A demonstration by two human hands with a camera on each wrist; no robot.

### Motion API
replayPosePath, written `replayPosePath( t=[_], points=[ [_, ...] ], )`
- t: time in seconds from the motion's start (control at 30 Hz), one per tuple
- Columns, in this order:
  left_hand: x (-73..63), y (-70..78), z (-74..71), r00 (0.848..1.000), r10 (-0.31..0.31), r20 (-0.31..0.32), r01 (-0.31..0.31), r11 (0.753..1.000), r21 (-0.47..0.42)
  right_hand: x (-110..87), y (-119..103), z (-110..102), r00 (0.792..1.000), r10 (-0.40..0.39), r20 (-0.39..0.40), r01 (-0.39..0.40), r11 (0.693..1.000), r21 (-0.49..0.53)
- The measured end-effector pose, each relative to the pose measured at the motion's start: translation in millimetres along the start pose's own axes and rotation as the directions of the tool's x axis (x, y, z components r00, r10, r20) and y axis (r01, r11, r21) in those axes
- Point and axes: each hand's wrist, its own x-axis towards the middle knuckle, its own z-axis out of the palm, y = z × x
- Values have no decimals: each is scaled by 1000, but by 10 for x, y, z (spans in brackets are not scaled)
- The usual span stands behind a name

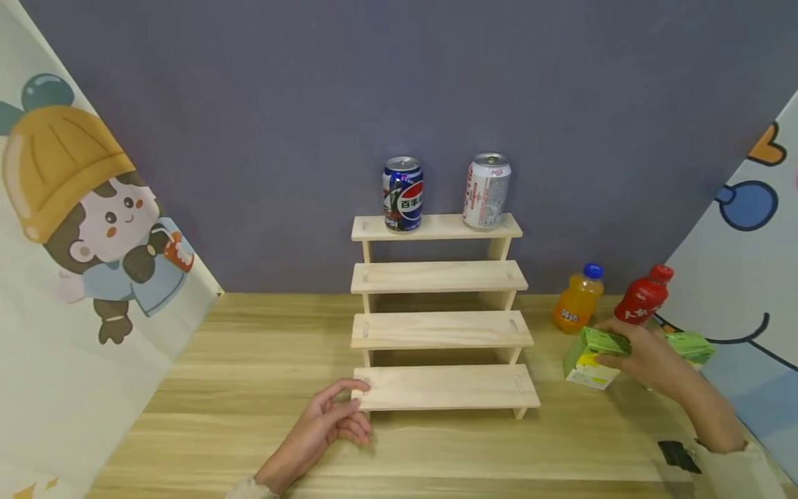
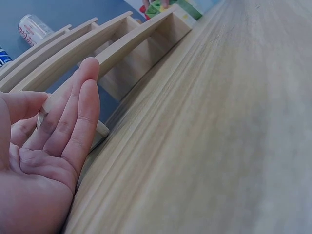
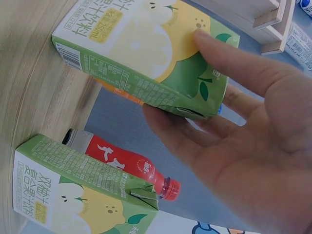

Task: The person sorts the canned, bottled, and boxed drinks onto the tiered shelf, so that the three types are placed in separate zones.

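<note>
My right hand grips a green and white juice carton near its top. In the right wrist view, the thumb lies on the yellow fruit print of this carton, with the fingers on the opposite side. My left hand pinches the left end of the lowest step of a wooden tiered shelf, its other fingers loosely bent below. A second juice carton stands beside the held one, mostly hidden behind the right hand in the head view.
On the top step stand a blue Pepsi can and a white cola can. An orange soda bottle and a red bottle are behind the cartons. Printed side walls flank the wooden table, and a grey wall backs it.
</note>
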Motion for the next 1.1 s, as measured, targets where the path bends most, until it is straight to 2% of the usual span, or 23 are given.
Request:
replayPosePath(
  t=[0.33,0.47,0.73,0.93,1.1],
  points=[
    [-21,-4,11,1000,-7,-11,7,1000,2,-18,26,23,995,-80,-67,79,997,-13],
    [-36,11,10,1000,-2,-11,2,1000,3,1,31,36,996,-77,-45,77,997,-5],
    [39,-17,7,1000,25,10,-25,1000,7,-41,69,-14,991,-136,-17,136,991,0],
    [15,-37,12,1000,-9,-1,9,1000,-12,-64,61,-6,988,-151,-31,151,988,-16],
    [6,-6,16,1000,-14,-8,14,1000,-4,-21,2,-35,988,-149,-37,148,989,-24]
  ],
)
